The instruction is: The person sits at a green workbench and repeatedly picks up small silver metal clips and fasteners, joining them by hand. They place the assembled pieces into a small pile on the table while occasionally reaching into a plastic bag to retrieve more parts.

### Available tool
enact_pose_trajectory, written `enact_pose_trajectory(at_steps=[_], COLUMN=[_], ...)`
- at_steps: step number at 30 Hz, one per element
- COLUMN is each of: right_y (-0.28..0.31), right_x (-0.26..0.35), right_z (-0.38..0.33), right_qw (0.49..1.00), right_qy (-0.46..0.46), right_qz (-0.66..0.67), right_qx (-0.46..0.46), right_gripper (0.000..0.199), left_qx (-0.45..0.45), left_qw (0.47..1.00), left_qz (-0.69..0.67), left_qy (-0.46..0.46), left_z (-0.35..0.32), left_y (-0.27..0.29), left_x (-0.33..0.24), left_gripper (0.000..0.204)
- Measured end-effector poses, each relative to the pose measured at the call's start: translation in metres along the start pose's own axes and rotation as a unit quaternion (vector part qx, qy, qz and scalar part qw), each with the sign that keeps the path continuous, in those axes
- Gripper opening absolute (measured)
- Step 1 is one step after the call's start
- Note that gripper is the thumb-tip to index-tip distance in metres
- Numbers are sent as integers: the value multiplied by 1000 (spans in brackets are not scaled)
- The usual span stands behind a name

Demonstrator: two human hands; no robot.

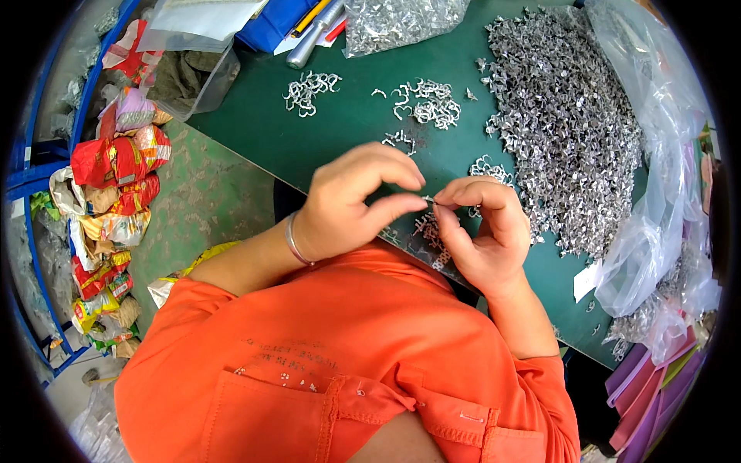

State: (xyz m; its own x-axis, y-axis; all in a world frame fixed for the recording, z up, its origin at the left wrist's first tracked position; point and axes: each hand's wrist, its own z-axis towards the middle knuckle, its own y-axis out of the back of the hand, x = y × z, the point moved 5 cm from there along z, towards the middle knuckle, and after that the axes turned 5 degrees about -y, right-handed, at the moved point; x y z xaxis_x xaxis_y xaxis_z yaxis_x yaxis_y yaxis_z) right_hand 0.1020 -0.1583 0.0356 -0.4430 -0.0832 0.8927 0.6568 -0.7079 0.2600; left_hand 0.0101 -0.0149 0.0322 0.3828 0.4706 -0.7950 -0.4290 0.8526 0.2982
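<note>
My left hand (351,204) and my right hand (486,231) meet over the near edge of a green table (340,139). Both pinch one small silver metal piece (429,200) between thumb and fingertips. A silver bangle (293,241) sits on my left wrist. Just under the hands lies a small cluster of finished metal pieces (426,228). A large heap of small silver metal parts (563,131) covers the table to the right of my right hand.
Small groups of curved metal clips (309,89) (428,104) lie on the table's far side. A clear bag of parts (397,19) sits at the back, clear plastic bags (664,193) at the right. Crumpled wrappers (112,201) fill a blue bin at left.
</note>
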Motion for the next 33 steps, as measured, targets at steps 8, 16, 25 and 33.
enact_pose_trajectory(at_steps=[8, 16, 25, 33], right_y=[6, 8, 5, 7], right_x=[3, 0, 6, 3], right_z=[6, 8, 5, 2], right_qw=[962, 983, 997, 998], right_qy=[63, 60, 40, 45], right_qz=[-190, -134, -60, -35], right_qx=[183, 112, 23, 5], right_gripper=[18, 20, 28, 27], left_qx=[43, 81, 23, 30], left_qw=[978, 966, 934, 872], left_qz=[204, 243, -256, -354], left_qy=[4, -34, 246, 337], left_z=[8, 10, -7, -10], left_y=[18, 6, -19, -27], left_x=[15, 10, 21, 21], left_gripper=[14, 15, 8, 8])
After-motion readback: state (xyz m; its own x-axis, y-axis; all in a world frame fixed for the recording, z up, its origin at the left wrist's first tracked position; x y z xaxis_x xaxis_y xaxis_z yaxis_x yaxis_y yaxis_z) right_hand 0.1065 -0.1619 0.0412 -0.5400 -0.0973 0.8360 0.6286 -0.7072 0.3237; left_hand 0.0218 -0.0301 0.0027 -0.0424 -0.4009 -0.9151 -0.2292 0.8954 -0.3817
